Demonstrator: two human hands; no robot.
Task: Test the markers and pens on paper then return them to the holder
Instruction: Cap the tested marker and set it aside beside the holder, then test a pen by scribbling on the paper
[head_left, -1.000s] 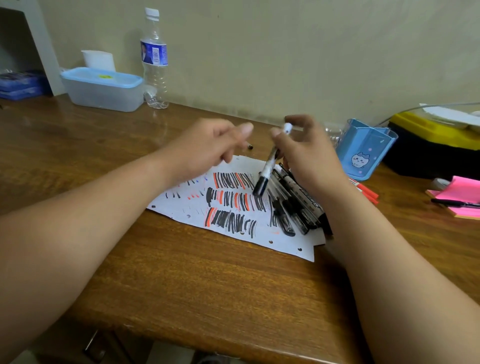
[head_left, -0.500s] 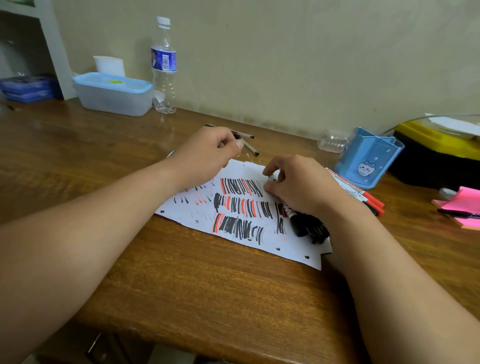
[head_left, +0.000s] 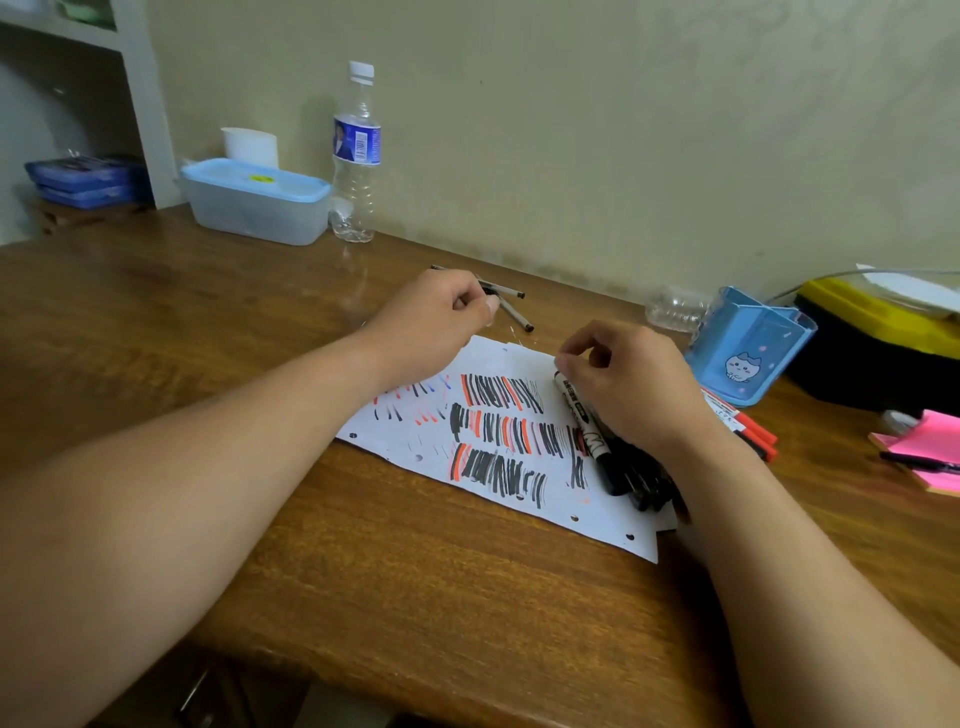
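- Wooden desk (head_left: 260, 338) set against a plain beige wall fills the view, and two bare forearms reach in from its near edge.
- Hard to make out: a bundle of black markers (head_left: 641, 486) lies on the right end of the white sheet of paper (head_left: 597, 519). Its far half is covered by the right hand (head_left: 634, 395), so the count is unclear.
- Red-and-white markers (head_left: 750, 428) lie on the desk to the right of the paper, partly hidden behind the right wrist.
- A yellow-and-black case (head_left: 872, 332) and a pink pad of sticky notes (head_left: 930, 441) are cut off by the right edge of the view.
- The paper lies flat mid-desk, filled with rows of black and red strokes, with a few blue ones by the left wrist.
- A blue plastic pen holder (head_left: 748, 353) with a cat picture stands upright just beyond the right hand, near the wall.
- At the far left stands a translucent plastic box with a blue lid (head_left: 254, 202), with a clear water bottle (head_left: 356, 156) just beside it.
- The left hand (head_left: 431, 322) has its fingers curled over the near ends of thin dark pens (head_left: 514, 312) lying on bare desk beyond the paper. Whether it grips them cannot be told.
- The right hand's thumb and forefinger pinch the far end of a black marker with a white label (head_left: 587, 426). It lies along the paper beside the bundle, cap toward the viewer.
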